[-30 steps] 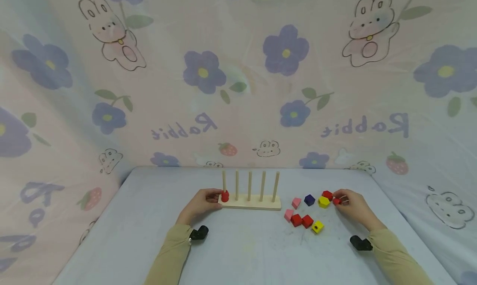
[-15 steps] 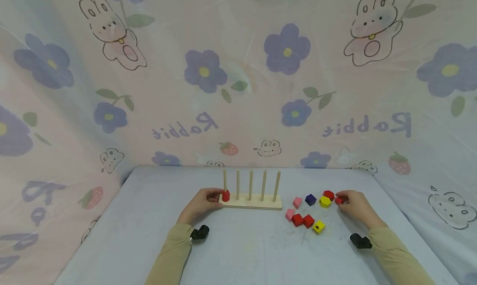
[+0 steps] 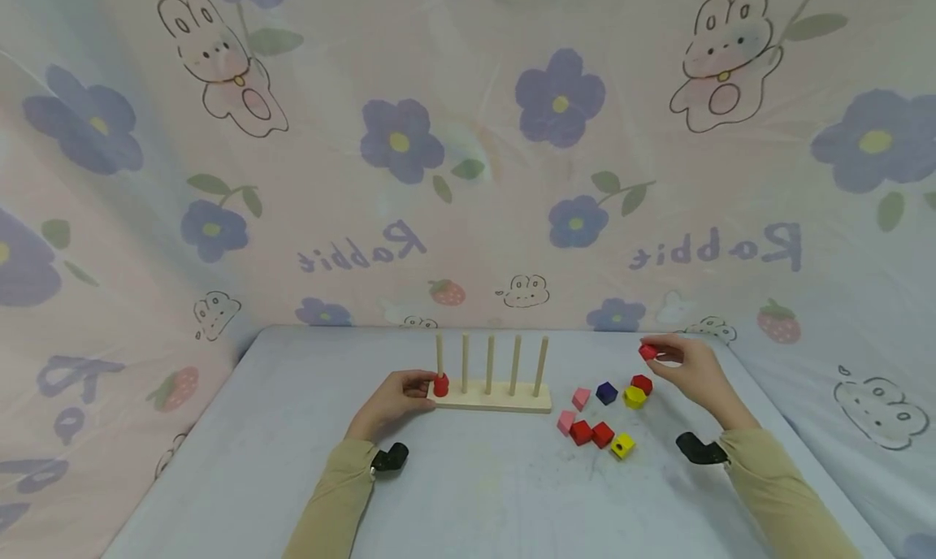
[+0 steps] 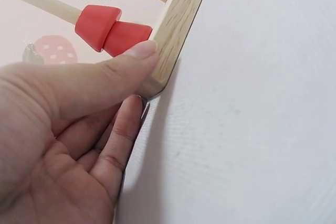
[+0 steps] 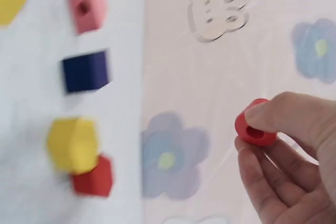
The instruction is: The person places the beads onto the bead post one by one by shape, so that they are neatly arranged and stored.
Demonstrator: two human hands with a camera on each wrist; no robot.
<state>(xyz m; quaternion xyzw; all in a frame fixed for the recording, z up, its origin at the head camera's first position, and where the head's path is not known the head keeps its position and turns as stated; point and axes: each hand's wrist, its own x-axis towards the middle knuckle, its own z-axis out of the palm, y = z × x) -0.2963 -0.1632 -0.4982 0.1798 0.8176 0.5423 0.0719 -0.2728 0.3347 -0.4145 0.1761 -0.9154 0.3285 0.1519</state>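
Right hand (image 3: 695, 374): up off the counter (image 3: 497, 494) since the earlier frame, pinching a small red bead (image 3: 647, 352) between thumb and fingers!
Small red bead: aloft, apart from the loose blocks, showing its hole to the right wrist view.
Left hand (image 3: 391, 398): gripping the left end of the wooden stand (image 3: 500, 398), same spot as before.
Leftmost peg (image 3: 440, 352): threaded with two red beads (image 3: 441, 387), stacked at the base.
Counter: dotted with pink blocks (image 3: 581, 398), a dark blue block (image 3: 606, 393), red blocks (image 3: 603, 435) and yellow blocks (image 3: 623, 446).
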